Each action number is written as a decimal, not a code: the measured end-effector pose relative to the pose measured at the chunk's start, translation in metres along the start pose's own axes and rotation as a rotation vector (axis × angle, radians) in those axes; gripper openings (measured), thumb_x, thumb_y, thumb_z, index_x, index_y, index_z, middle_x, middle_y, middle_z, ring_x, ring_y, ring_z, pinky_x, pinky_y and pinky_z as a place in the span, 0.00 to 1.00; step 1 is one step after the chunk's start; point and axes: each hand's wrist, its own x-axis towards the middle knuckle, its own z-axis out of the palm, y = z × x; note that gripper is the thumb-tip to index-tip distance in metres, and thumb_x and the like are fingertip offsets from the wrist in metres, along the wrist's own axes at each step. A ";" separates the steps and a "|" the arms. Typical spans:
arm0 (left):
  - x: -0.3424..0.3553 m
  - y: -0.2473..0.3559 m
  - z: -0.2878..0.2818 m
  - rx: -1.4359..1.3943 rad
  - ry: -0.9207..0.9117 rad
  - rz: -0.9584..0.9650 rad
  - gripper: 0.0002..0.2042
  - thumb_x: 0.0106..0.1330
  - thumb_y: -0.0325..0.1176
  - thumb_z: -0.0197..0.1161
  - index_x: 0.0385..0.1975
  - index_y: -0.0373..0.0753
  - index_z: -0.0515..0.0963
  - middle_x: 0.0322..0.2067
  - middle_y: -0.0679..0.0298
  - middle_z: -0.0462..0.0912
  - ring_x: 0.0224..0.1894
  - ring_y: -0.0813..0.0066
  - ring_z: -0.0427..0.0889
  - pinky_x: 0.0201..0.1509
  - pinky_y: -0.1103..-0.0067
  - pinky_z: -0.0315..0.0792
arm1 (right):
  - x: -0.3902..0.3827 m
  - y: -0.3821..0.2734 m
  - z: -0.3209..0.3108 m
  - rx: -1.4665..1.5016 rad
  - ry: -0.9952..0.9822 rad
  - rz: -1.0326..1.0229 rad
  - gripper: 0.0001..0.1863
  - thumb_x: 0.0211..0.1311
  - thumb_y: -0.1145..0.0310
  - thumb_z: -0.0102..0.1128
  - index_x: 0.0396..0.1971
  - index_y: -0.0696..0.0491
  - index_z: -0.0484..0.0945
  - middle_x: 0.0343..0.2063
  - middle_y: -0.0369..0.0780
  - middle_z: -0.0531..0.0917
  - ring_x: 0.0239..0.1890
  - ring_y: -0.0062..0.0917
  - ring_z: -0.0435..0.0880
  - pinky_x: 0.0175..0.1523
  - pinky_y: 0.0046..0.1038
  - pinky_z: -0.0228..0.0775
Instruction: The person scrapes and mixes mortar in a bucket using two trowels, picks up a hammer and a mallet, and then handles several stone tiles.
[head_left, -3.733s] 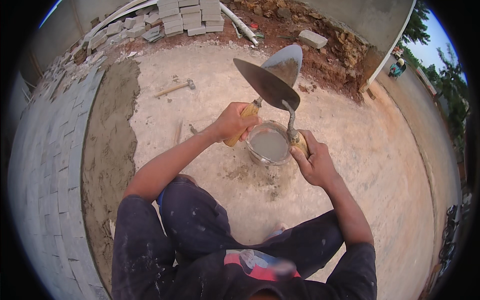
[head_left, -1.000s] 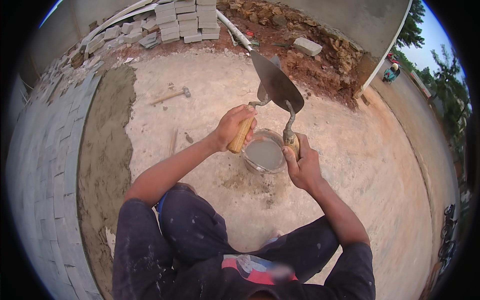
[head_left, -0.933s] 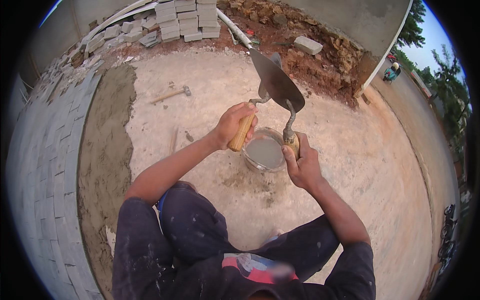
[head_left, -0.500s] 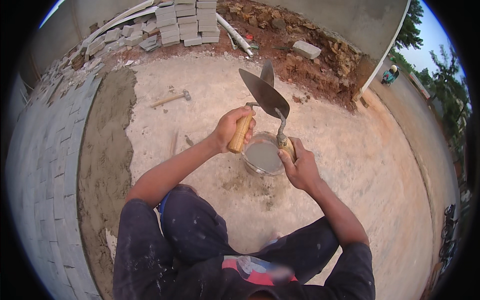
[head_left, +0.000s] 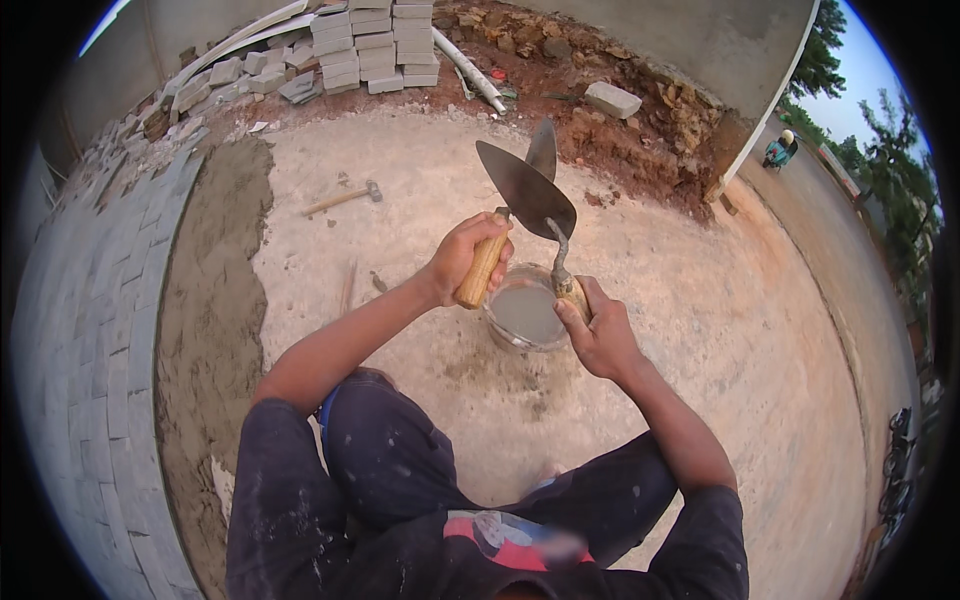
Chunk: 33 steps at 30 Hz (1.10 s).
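My left hand (head_left: 465, 255) is closed round the pale wooden handle (head_left: 482, 268) of a trowel, whose blade (head_left: 542, 140) stands up behind the other one. My right hand (head_left: 600, 335) grips the worn, mortar-stained handle (head_left: 570, 295) of a second trowel, thumb along it; its dark blade (head_left: 518, 180) slants up to the left, overlapping the first. Just under the tools sits a bucket (head_left: 525, 315) of grey watery liquid on the concrete slab (head_left: 730, 340), mostly visible between my hands. A wooden-handled hammer (head_left: 340, 198) lies beyond my left hand.
Grey pavers (head_left: 115, 330) and a wet mortar strip (head_left: 210, 330) run along the left. Stacked blocks (head_left: 370, 50), pipes (head_left: 470, 65) and rubble line the back, beside a wall (head_left: 720, 45). A rider on a scooter (head_left: 780, 152) is on the road at right; my bent legs fill the bottom.
Over the last second both blades have shifted down and left, and my right hand has moved slightly left and down. Both hands keep their hold on the trowels.
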 end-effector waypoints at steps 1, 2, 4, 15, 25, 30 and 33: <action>0.000 0.000 0.001 0.025 -0.017 0.024 0.15 0.76 0.42 0.51 0.53 0.39 0.65 0.28 0.62 0.75 0.17 0.75 0.76 0.19 0.79 0.73 | -0.001 -0.001 -0.003 0.002 0.029 -0.008 0.23 0.72 0.55 0.55 0.57 0.56 0.69 0.32 0.54 0.85 0.36 0.50 0.87 0.42 0.42 0.77; 0.001 0.000 0.001 0.050 -0.035 0.048 0.15 0.76 0.41 0.51 0.55 0.40 0.64 0.28 0.62 0.75 0.17 0.75 0.76 0.19 0.79 0.73 | -0.002 -0.001 -0.006 0.004 0.057 -0.017 0.23 0.72 0.55 0.55 0.56 0.56 0.69 0.31 0.54 0.85 0.35 0.49 0.87 0.42 0.41 0.77; 0.000 0.000 0.002 0.098 -0.048 0.080 0.16 0.76 0.40 0.51 0.58 0.42 0.63 0.28 0.62 0.75 0.17 0.75 0.76 0.19 0.79 0.73 | -0.002 0.000 -0.011 0.078 0.136 0.009 0.22 0.73 0.55 0.55 0.55 0.57 0.70 0.31 0.53 0.84 0.34 0.47 0.87 0.42 0.40 0.76; 0.003 -0.003 0.013 0.363 -0.031 0.155 0.19 0.75 0.35 0.57 0.61 0.41 0.62 0.30 0.64 0.77 0.18 0.78 0.76 0.19 0.79 0.72 | 0.000 0.004 -0.013 0.061 0.207 0.011 0.22 0.72 0.55 0.57 0.52 0.58 0.72 0.28 0.47 0.82 0.30 0.36 0.83 0.38 0.35 0.74; 0.003 -0.009 0.010 0.448 0.033 0.165 0.20 0.71 0.33 0.61 0.57 0.36 0.62 0.32 0.63 0.76 0.19 0.80 0.75 0.20 0.79 0.73 | 0.003 0.022 -0.002 0.171 0.255 0.000 0.15 0.72 0.60 0.56 0.48 0.57 0.73 0.21 0.34 0.77 0.18 0.15 0.73 0.25 0.22 0.68; 0.003 -0.008 0.012 0.541 0.082 0.195 0.20 0.70 0.34 0.63 0.55 0.36 0.63 0.32 0.63 0.76 0.19 0.80 0.76 0.21 0.78 0.73 | 0.004 0.023 -0.003 0.185 0.214 0.007 0.15 0.74 0.61 0.55 0.48 0.57 0.70 0.21 0.33 0.75 0.18 0.15 0.73 0.23 0.22 0.67; 0.005 -0.010 0.011 0.598 0.091 0.231 0.18 0.71 0.32 0.61 0.56 0.38 0.62 0.31 0.63 0.76 0.17 0.80 0.74 0.19 0.80 0.71 | 0.003 0.012 -0.001 0.346 0.224 0.101 0.14 0.75 0.61 0.53 0.46 0.57 0.69 0.20 0.34 0.75 0.17 0.15 0.74 0.22 0.22 0.67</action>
